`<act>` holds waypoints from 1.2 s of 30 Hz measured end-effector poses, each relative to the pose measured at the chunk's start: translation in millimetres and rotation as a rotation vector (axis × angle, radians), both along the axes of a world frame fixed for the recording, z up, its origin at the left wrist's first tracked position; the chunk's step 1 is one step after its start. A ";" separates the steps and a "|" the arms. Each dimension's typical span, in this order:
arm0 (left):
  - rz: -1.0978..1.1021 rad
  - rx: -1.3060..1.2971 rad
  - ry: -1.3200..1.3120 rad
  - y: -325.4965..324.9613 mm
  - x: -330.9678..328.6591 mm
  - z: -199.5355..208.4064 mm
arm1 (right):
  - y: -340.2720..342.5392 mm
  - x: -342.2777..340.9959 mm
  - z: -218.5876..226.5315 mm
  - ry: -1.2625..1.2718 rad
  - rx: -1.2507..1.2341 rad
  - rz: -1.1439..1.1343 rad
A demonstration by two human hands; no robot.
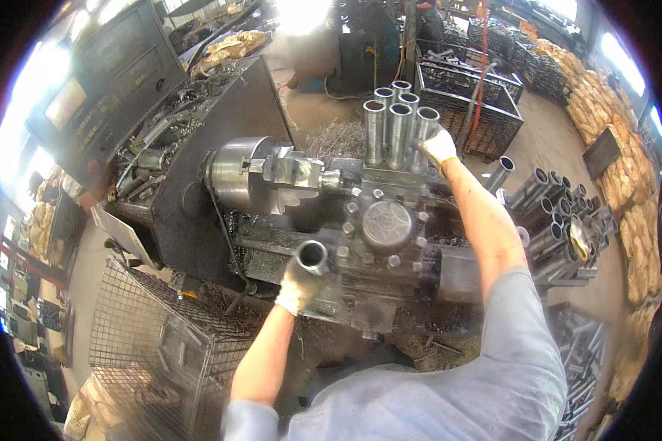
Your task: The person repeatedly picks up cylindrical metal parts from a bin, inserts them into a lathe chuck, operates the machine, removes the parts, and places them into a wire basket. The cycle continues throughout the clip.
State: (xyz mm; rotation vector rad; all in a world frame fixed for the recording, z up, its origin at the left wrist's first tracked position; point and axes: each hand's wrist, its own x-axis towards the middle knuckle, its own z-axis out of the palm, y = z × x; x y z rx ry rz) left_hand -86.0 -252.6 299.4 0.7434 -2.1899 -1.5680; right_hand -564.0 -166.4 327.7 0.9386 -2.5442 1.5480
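Observation:
My left hand (299, 288), in a pale work glove darkened at the fingers, is closed around a short metal tube (312, 254) whose open end faces up. It is in front of the lathe, left of the square tool post (387, 223). My right hand (438, 146), also gloved, reaches to the far side and grips a metal tube (426, 117). That tube stands upright at the right edge of a cluster of several similar tubes (399, 132) behind the tool post. To the left is the lathe chuck (239, 174), with a short metal piece (331, 178) projecting from its jaws.
Many loose tubes (552, 213) are stacked at the right beside my arm. A wire mesh basket (162, 331) stands at the lower left. Metal crates (493, 121) and a wall of filled sacks (610, 147) are at the far right. Metal shavings lie around the lathe bed.

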 end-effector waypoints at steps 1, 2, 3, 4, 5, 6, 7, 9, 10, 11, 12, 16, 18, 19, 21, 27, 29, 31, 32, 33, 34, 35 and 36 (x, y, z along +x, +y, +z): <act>0.031 -0.017 -0.048 -1.3 -4.6 -9.0 | -1.3 -5.7 -9.5 0.034 0.051 -0.030; 0.047 -0.076 -0.135 -0.1 -5.1 -15.2 | 0.1 -11.0 -14.2 -0.015 0.017 -0.003; -0.036 -0.180 -0.015 1.4 -5.1 -18.2 | 4.6 -12.8 -16.4 0.004 0.044 -0.014; -0.074 -0.264 -0.022 4.1 -1.0 -16.7 | 12.7 -13.3 -13.9 0.014 0.072 0.035; -0.134 -0.528 -0.019 3.4 3.6 -11.4 | 18.3 -9.8 -7.8 0.000 0.233 0.020; -0.164 -0.269 -0.033 -1.7 5.5 -2.7 | 25.3 -2.7 1.6 -0.017 0.387 0.092; -0.171 -0.184 0.083 -6.7 13.4 10.1 | 26.0 7.4 14.5 0.025 0.780 0.130; -0.253 -0.121 0.103 -29.5 28.9 42.5 | 20.4 37.7 47.0 0.180 0.878 0.298; -0.224 -0.484 0.351 -54.8 30.1 58.0 | 7.0 62.2 60.9 0.158 0.937 0.312; -0.075 -0.725 0.472 -86.0 27.7 71.5 | -8.1 81.5 78.0 0.117 0.808 0.472; 0.053 -0.967 0.378 -118.5 19.4 79.6 | -30.7 109.0 87.0 0.086 0.770 0.487; 0.262 -1.267 0.169 -211.9 -25.5 77.1 | -112.6 171.5 103.4 0.195 1.003 0.774; 0.248 -1.356 0.309 -234.6 -34.7 65.5 | -131.9 170.1 97.8 0.149 1.200 0.954; 0.254 -1.366 0.331 -241.9 -39.1 60.5 | -137.3 164.5 91.0 0.094 1.174 0.928; 0.263 -1.415 0.292 -244.0 -38.1 51.2 | -139.9 147.4 78.9 -0.349 1.118 0.923; 0.237 -1.330 0.125 -240.6 -32.7 53.2 | -147.0 132.5 58.7 -0.118 1.242 0.997; 0.248 -1.358 0.194 -240.0 -34.7 56.7 | -137.2 135.1 60.9 -0.190 1.103 0.992; 0.246 -1.342 0.164 -237.7 -35.9 57.9 | -107.4 132.1 66.2 0.208 1.157 0.959; 0.264 -1.353 0.174 -236.6 -37.1 57.8 | -88.7 127.3 70.6 0.377 1.175 0.818; 0.275 -1.363 0.181 -234.9 -35.9 56.7 | -58.1 120.3 75.3 0.393 1.095 0.750; 0.281 -1.397 0.226 -234.3 -36.0 55.2 | -30.4 112.4 81.1 0.495 1.081 0.561; 0.286 -1.381 0.125 -233.1 -34.9 53.2 | 3.5 105.5 86.9 0.359 0.961 0.499; 0.276 -1.418 0.143 -233.8 -34.9 50.4 | 30.7 100.8 93.3 0.291 0.903 0.306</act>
